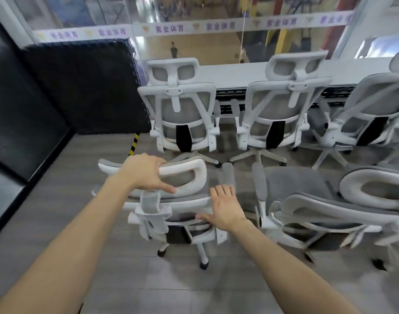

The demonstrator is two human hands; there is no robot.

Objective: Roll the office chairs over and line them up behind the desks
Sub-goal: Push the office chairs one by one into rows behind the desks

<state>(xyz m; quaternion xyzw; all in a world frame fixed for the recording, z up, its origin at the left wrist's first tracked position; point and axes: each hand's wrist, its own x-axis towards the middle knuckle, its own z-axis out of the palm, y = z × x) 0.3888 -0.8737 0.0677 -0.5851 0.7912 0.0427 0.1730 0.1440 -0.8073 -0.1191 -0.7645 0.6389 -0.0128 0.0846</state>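
The left hand (146, 172) is gripping the near chair's headrest (182, 177) while the right hand (225, 207) is pressing flat on its backrest (171, 201) — standing behind the desk-side chairs (178, 109) — so pushing evenly with both is keeping it rolling straight.

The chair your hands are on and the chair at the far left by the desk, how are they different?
1. The near chair is touched by both hands: the left hand grips its headrest and the right hand lies flat on its backrest. The far left chair is untouched.
2. The far left chair stands at the desk; the near chair stands back on the open floor.

Both are white-framed with grey mesh, a headrest and wheels.
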